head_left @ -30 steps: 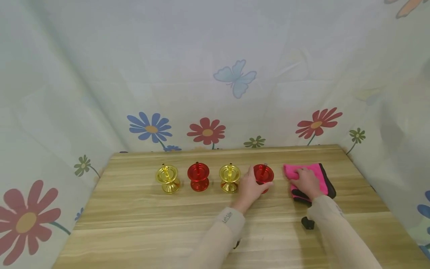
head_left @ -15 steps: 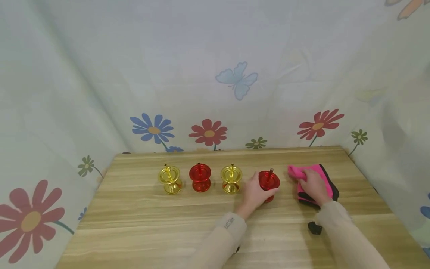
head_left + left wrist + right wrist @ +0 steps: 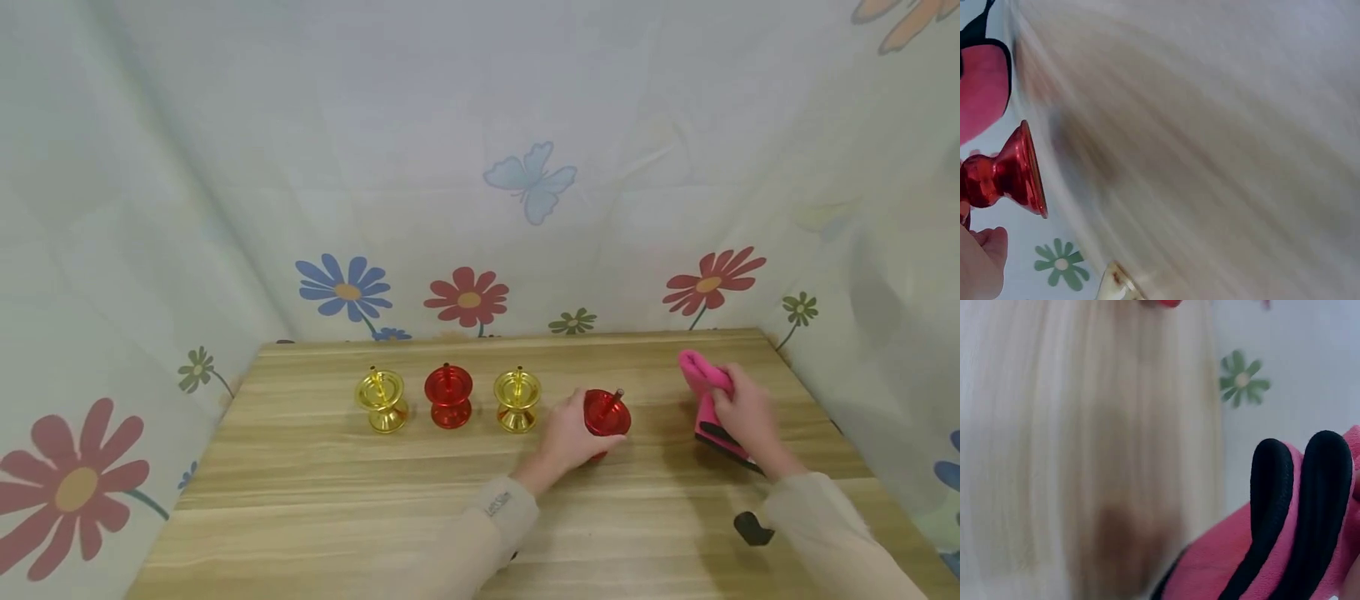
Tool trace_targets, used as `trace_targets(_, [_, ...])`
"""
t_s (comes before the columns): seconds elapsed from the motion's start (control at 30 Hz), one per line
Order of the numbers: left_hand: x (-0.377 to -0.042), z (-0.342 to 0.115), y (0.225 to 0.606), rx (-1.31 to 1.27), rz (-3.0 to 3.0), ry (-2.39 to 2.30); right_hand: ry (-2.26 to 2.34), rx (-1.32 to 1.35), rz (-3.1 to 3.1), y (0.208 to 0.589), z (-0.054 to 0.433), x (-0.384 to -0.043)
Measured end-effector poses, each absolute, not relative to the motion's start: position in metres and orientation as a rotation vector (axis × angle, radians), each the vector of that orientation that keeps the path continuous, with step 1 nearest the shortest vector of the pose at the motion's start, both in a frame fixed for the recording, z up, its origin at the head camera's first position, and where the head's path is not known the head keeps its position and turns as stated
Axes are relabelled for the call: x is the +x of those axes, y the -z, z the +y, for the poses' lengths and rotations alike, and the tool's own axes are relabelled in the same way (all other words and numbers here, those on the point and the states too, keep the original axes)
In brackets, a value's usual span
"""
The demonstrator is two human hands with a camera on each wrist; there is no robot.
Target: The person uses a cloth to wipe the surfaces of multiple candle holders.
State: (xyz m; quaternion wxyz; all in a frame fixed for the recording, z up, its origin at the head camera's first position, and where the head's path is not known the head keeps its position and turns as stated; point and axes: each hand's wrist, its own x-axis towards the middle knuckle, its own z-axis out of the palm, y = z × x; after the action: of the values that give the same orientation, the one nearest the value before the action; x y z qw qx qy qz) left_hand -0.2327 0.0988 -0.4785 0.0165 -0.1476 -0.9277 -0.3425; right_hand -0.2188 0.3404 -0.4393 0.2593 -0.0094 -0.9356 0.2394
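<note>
My left hand (image 3: 567, 433) grips a red metal oil lamp (image 3: 606, 412), which has a dished top and a thin central tube. The lamp leans slightly, and in the left wrist view its flared foot (image 3: 1022, 172) shows clear of the tabletop. On the right, my right hand (image 3: 750, 412) pinches a folded pink cloth (image 3: 705, 385) with black edging, raised off the table. Two black-edged folds of this cloth (image 3: 1222, 556) fill the lower right of the right wrist view. Lamp and cloth are apart.
Left of the held lamp, a gold lamp (image 3: 517, 400), a red lamp (image 3: 448, 397) and another gold lamp (image 3: 381, 402) stand upright in a row on the wooden table (image 3: 360, 508). A flower-printed curtain (image 3: 405, 208) hangs behind the table and along both sides.
The red lamp has come toward me and a little right in my left hand, and now leans. My right hand has gathered the pink cloth, lifted it and drawn it rightward.
</note>
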Motion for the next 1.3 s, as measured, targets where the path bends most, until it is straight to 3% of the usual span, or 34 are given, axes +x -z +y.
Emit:
trace_targets(0.5, [-0.214, 0.076, 0.445, -0.813, -2.825, 0.526, -0.946, 0.321, -2.533, 0.383, 0.28, -0.178])
trace_targets(0.87, [-0.209, 0.063, 0.427, -0.948, -2.661, 0.331, -0.559, 0.696, -2.542, 0.385, 0.248, -0.162])
trace_targets(1.3, [-0.202, 0.042, 0.418, -1.089, -2.577, 0.393, -0.54, 0.777, -2.586, 0.382, 0.249, -0.152])
